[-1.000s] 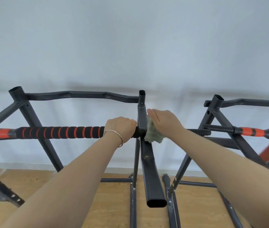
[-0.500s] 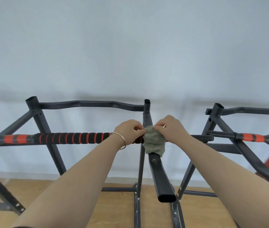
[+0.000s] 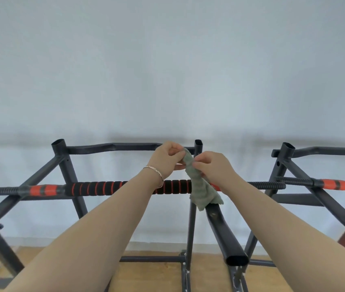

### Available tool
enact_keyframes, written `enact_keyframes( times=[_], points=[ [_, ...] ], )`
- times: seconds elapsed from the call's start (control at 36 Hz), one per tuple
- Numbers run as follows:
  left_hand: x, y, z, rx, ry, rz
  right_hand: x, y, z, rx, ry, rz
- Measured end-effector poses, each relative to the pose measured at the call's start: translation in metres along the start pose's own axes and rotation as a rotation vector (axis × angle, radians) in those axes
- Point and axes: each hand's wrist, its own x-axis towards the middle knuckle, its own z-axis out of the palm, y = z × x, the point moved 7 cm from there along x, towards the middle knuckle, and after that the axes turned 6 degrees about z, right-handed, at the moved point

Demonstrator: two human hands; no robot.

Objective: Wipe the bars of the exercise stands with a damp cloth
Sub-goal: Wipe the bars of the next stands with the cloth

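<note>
Grey-green terry, the cloth [image 3: 199, 184] hangs in the air between the two hands, above and in front of the padded bar [image 3: 104, 188] of the middle exercise stand. The left hand [image 3: 164, 160] pinches its top end with curled fingers, and the right hand [image 3: 213, 168] pinches it just below, so both hands are closed on the fabric and neither touches a bar. The cloth is drawn out into a narrow strip. Its long axis runs close to vertical, leaning from upper left down to lower right, and its broader loose end points down at the upper end of the sloping oval tube [image 3: 228, 239]. Whether that end rests on the tube or hangs just over it I cannot tell. The step looks like a pause between wipes, with the cloth being shaken out or turned to a fresh face. The next move probably calls for bunching it into a pad in one hand, closing it round a bar and sliding along the bar's length. The black-and-orange foam may drag on damp fabric more than the bare metal. Behind stand the upright post [image 3: 198, 144] and the wavy rear bar [image 3: 112, 147]; a second stand [image 3: 287, 157] is to the right, over a wooden floor [image 3: 146, 277].
</note>
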Motion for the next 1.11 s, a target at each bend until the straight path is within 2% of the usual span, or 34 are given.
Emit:
enact_keyframes(
  times=[0.14, 0.28, 0.39, 0.44, 0.56, 0.61, 0.69, 0.83, 1.11],
  points=[
    [-0.003, 0.003, -0.010, -0.106, -0.003, -0.028, -0.005, -0.011, 0.006, 0.317, -0.083, 0.031],
    [0.000, 0.000, -0.015, -0.021, -0.038, -0.107, -0.002, -0.026, 0.013, 0.571, -0.147, 0.049],
    [-0.001, 0.004, -0.017, 0.049, -0.014, -0.096, 0.000, -0.030, 0.011, 0.622, -0.098, 0.069],
    [0.000, 0.007, -0.019, 0.173, 0.016, -0.057, 0.003, -0.028, 0.012, 0.617, -0.087, 0.078],
    [0.000, 0.009, -0.029, 0.357, 0.182, -0.014, 0.007, -0.024, 0.021, 0.623, -0.163, 0.072],
    [-0.001, 0.011, -0.028, 0.315, 0.193, 0.005, 0.007, -0.022, 0.023, 0.620, -0.180, 0.065],
    [-0.002, 0.009, -0.019, 0.151, 0.104, 0.029, 0.006, -0.019, 0.027, 0.609, -0.193, 0.070],
    [-0.005, 0.001, -0.010, 0.048, -0.010, 0.031, 0.009, -0.014, 0.032, 0.614, -0.237, 0.088],
    [-0.004, -0.011, -0.030, -0.121, 0.038, -0.080, 0.010, -0.004, 0.031, 0.713, -0.246, 0.152]
  ],
)
